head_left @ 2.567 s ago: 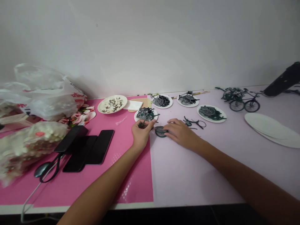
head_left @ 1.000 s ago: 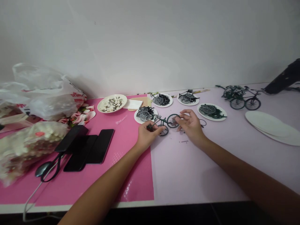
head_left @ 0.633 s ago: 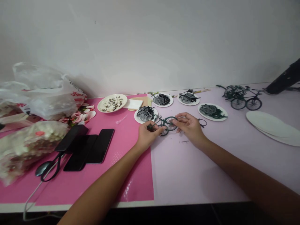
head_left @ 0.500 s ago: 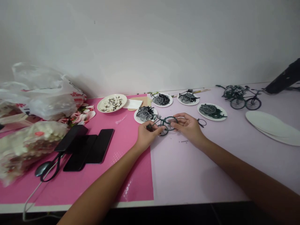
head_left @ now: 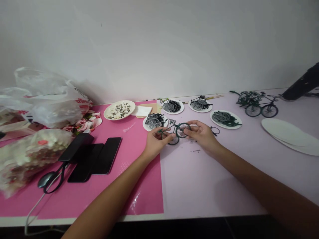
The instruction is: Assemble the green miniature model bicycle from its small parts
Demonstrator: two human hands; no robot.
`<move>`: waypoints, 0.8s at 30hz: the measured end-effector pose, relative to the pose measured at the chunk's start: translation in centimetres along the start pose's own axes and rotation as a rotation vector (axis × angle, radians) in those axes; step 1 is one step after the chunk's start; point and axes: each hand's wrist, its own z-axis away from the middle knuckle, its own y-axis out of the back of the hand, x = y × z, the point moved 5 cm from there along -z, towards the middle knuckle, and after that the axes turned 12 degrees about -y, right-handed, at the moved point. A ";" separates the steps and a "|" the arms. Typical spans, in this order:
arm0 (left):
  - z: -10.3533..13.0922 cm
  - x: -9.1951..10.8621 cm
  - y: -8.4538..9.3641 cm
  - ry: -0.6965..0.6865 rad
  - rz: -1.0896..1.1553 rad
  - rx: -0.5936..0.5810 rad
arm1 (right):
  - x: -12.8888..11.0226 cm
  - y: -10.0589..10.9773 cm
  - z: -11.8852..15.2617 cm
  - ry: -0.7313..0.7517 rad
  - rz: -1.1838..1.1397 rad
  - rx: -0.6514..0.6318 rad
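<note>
Between my two hands is a small dark green model bicycle [head_left: 176, 130], tilted just above the table. My left hand [head_left: 156, 142] is closed on its left end, with the thumb at the lower wheel. At the other wheel, my right hand [head_left: 200, 133] pinches the rim between thumb and fingers. Part of the frame is hidden behind the left fingers. Below the right hand lies a tiny thin rod [head_left: 196, 151]. A dark ring-shaped part [head_left: 215, 130] rests right of that hand. Just behind the bicycle stands a plate of wheels [head_left: 145, 125].
Plates with dark parts [head_left: 183, 107], [head_left: 193, 108] and green parts [head_left: 239, 124] stand behind. Finished-looking bicycles [head_left: 259, 105] stand back right, near white oval plates [head_left: 286, 132]. Leftward are a bowl of bits [head_left: 119, 117], phones [head_left: 107, 156], a black device [head_left: 74, 147] and plastic bags [head_left: 47, 103].
The bicycle has turned slightly in my hands, and its right-hand wheel now shows more fully. Both hands keep their hold in nearly the same place.
</note>
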 end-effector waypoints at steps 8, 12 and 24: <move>0.8 0.6 -1.2 0.037 -0.009 -0.186 | 0.0 -0.7 0.2 -0.004 0.016 -0.059; 0.9 0.8 -1.3 0.046 0.024 -0.149 | 0.0 -0.8 0.4 0.002 0.048 -0.056; 0.9 0.7 -1.3 0.121 0.088 -0.124 | -0.6 -0.1 0.6 -0.015 0.121 -0.027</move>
